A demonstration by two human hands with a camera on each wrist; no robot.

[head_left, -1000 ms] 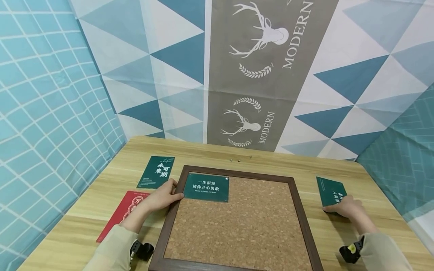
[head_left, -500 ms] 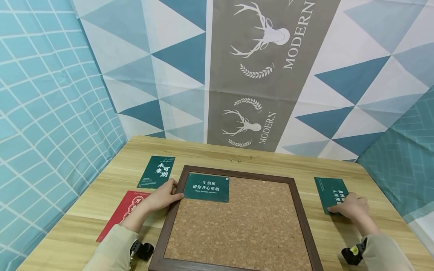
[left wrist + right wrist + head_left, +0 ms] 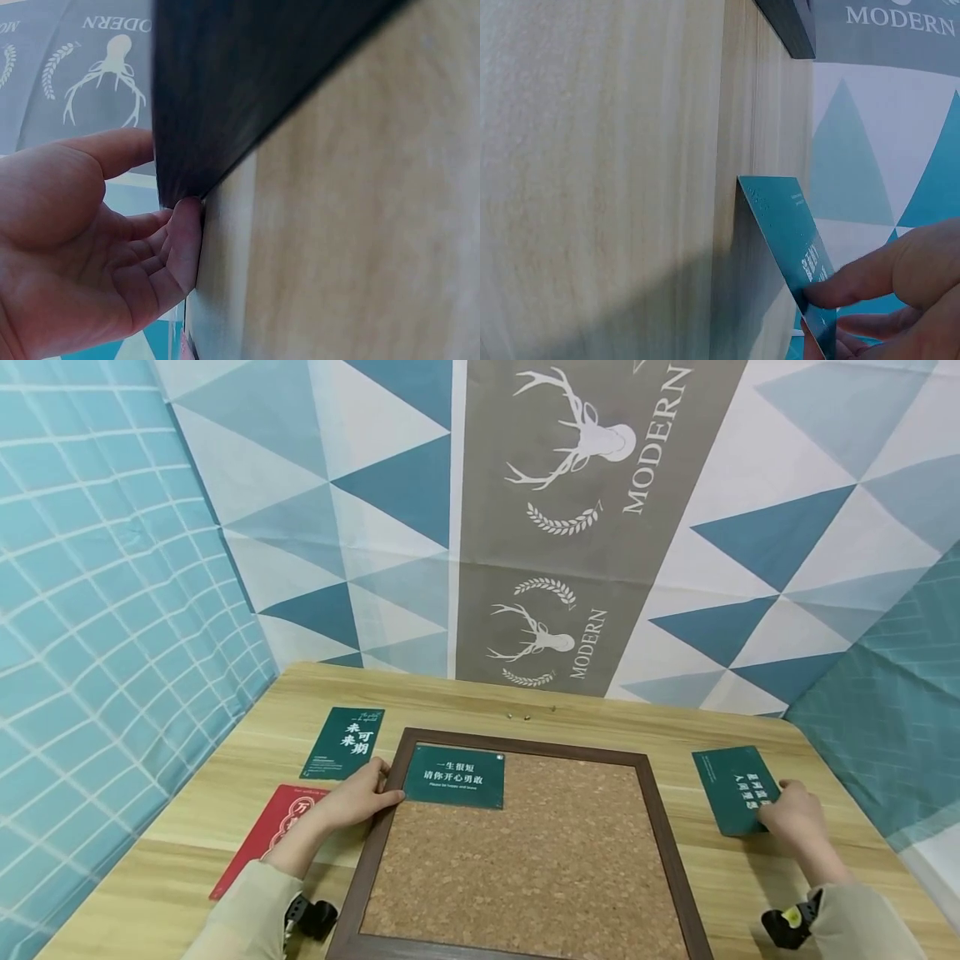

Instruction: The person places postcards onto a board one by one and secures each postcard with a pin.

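Green card [image 3: 733, 791] sits tilted over the tabletop [image 3: 450, 703], right of the corkboard [image 3: 532, 860]; it looks light, thin and easily creased, so edge holds should suit; the right hand [image 3: 798, 818] pinches one edge, the left hand [image 3: 358, 795] grips the corkboard's frame [image 3: 370, 868].

Head view forward, down; wrist views close; table [image 3: 427, 693] shared

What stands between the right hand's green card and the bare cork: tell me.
The brown frame's right side runs between the green card, pinched by the right hand, and the cork; the card would likely need lifting over it. Nothing else visible blocks it.
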